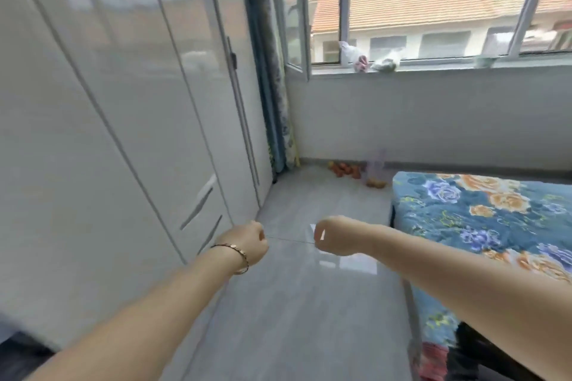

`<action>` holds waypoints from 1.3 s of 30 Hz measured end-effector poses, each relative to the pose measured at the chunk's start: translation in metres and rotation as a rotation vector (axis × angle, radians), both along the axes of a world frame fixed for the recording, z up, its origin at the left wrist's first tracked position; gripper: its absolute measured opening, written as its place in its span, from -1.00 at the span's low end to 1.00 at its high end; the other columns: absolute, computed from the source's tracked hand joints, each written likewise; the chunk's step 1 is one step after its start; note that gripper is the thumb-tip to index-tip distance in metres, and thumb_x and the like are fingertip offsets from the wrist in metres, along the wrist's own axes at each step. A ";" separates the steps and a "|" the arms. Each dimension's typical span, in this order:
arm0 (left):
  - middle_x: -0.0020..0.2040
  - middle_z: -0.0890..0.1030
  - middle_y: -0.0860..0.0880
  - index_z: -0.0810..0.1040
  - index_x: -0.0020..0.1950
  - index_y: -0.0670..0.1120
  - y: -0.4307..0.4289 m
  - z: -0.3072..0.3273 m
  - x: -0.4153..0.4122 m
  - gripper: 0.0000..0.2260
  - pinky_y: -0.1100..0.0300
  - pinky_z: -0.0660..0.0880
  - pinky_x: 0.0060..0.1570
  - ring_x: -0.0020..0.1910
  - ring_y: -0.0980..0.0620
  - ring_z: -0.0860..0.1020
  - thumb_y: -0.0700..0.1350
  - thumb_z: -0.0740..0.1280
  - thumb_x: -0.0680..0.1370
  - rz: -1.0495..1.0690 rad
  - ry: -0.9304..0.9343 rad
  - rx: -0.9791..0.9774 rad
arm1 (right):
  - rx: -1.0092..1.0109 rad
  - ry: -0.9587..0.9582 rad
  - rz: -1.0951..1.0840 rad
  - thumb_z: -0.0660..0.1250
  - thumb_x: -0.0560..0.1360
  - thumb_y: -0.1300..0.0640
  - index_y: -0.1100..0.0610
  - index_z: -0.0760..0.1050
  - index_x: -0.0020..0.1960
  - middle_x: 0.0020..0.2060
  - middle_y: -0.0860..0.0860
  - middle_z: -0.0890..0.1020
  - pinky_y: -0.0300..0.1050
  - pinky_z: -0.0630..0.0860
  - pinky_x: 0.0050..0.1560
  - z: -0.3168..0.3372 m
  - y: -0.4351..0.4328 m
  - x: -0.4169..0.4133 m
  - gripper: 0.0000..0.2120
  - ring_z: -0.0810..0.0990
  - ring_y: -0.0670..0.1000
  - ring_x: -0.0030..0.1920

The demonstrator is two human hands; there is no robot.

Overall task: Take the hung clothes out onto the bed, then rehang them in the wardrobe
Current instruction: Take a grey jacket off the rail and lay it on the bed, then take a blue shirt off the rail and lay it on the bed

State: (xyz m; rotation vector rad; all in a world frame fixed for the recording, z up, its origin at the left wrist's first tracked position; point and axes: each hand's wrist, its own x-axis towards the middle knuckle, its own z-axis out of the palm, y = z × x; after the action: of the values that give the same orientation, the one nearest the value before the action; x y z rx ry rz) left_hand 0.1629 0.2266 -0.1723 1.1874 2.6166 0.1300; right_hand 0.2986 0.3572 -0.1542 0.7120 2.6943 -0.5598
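Observation:
The white wardrobe (130,120) fills the left side, its glossy doors closed. The bed (483,213) with a blue floral sheet lies at the right. Both my arms stretch forward over the grey floor between them. My left hand (250,243), with a bracelet on the wrist, and my right hand (332,237) each pinch one end of a thin thread (289,240) stretched taut between them. No hung clothes show in this view.
A grey tiled floor (309,303) runs between wardrobe and bed to the window wall. A curtain (272,96) hangs beside the wardrobe. Small orange items (345,169) lie on the floor below the sill. Bags (359,59) sit on the windowsill. Dark and red cloth (442,356) lies at the bed's near corner.

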 end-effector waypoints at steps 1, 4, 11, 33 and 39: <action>0.06 0.62 -0.09 0.51 -0.03 -0.03 -0.025 0.009 -0.023 -0.85 0.15 0.47 0.01 0.06 -0.11 0.56 -0.09 0.15 0.54 0.056 0.001 0.020 | 0.026 0.002 0.077 0.09 0.59 0.14 0.25 0.47 0.23 0.17 0.15 0.53 -0.13 0.43 0.04 0.010 -0.018 -0.031 -0.68 0.51 0.14 0.08; 0.07 0.62 -0.11 0.55 -0.03 -0.05 -0.095 0.035 -0.083 -0.82 0.14 0.46 0.02 0.07 -0.12 0.56 -0.10 0.16 0.54 0.232 0.042 0.061 | 0.094 0.006 0.282 0.09 0.58 0.15 0.26 0.51 0.02 -0.08 0.13 0.54 -0.12 0.37 -0.07 0.035 -0.071 -0.120 -0.74 0.44 0.07 -0.06; 0.01 0.59 -0.04 0.43 -0.15 0.02 -0.238 0.079 -0.177 -0.90 0.19 0.42 -0.04 0.02 -0.09 0.55 -0.09 0.15 0.53 0.705 0.120 0.105 | 0.214 0.164 0.698 0.11 0.56 0.14 0.26 0.51 0.18 0.16 0.16 0.56 -0.05 0.49 0.15 0.083 -0.199 -0.286 -0.68 0.54 0.16 0.14; -0.22 0.52 -0.06 0.45 -0.20 -0.13 -0.509 0.219 -0.258 -0.83 0.16 0.43 -0.13 -0.10 -0.12 0.53 -0.17 0.11 0.52 1.314 0.408 0.056 | 0.102 0.852 0.863 0.23 0.53 0.18 0.30 0.31 0.28 0.31 0.23 0.25 -0.08 0.34 0.23 0.253 -0.525 -0.514 -0.63 0.29 0.19 0.30; -0.13 0.60 -0.08 0.56 0.02 -0.14 -0.529 0.246 -0.299 -0.77 0.14 0.50 -0.01 -0.08 -0.10 0.58 -0.14 0.14 0.54 1.186 0.414 0.142 | 0.460 0.907 0.509 0.00 0.62 0.15 0.30 0.12 0.43 0.37 0.25 0.21 -0.10 0.24 0.32 0.278 -0.563 -0.579 -0.58 0.21 0.17 0.38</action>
State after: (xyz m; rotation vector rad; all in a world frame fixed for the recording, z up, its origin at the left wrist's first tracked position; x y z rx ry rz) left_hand -0.1362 -0.3026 0.0738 -0.5194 3.3277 0.3065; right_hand -0.2808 -0.2058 0.1238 -0.2645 3.7065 -0.1185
